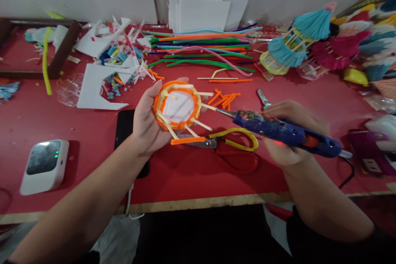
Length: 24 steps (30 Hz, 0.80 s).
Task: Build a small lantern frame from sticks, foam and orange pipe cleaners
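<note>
My left hand (147,121) is closed around a round craft base (157,111) with a white floor and an orange and yellow rim. Several pale sticks stand out from its rim, and an orange strip (187,141) lies across the ends of two of them. My right hand (291,132) grips a blue, stained glue gun (269,130); its metal nozzle is at the tip of a stick on the right. Beneath the base, scissors (236,139) with yellow and red handles lie on the red table. Short orange pieces (227,100) sit just behind the base.
Coloured pipe cleaners (204,47) lie in a row at the back. Paper scraps (105,45) are heaped on the left, near a black phone (123,126) and a white device (45,167). A utility knife (262,98) and tasselled tower crafts (287,49) are to the right.
</note>
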{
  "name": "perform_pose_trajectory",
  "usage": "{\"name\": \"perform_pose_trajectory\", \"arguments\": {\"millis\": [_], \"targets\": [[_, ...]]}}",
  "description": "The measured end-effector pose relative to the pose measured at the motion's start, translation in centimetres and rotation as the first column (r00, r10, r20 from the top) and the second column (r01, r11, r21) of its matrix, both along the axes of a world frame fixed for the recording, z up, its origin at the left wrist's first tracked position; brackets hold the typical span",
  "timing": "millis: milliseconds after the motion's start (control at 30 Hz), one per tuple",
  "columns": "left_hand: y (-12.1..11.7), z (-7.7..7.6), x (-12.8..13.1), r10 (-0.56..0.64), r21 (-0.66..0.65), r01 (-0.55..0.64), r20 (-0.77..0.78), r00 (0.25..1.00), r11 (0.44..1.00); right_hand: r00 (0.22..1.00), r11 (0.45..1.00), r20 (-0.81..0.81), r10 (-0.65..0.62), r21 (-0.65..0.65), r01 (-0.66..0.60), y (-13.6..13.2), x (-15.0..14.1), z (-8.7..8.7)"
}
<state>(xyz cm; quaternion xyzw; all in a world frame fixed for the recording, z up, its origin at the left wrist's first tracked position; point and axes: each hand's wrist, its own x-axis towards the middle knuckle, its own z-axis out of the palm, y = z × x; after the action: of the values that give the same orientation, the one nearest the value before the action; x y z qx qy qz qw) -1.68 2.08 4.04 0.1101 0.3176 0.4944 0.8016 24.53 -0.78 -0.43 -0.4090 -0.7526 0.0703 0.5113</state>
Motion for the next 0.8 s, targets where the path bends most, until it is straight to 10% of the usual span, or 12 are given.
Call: {"name": "perform_pose_trajectory", "arguments": {"millis": [100,800], "targets": [[0.03,-0.23,-0.06,-0.01,0.028,0.01,-0.012,1.0,1.0,0.998,0.988,-0.027,0.065,0.143,-0.06,0.1,-0.21,0.15],[0.01,0.11,-0.02,0.001,-0.008,-0.001,0.002,1.0,1.0,1.0,0.998,-0.027,0.013,0.069,-0.011,0.12,-0.21,0.23]]}}
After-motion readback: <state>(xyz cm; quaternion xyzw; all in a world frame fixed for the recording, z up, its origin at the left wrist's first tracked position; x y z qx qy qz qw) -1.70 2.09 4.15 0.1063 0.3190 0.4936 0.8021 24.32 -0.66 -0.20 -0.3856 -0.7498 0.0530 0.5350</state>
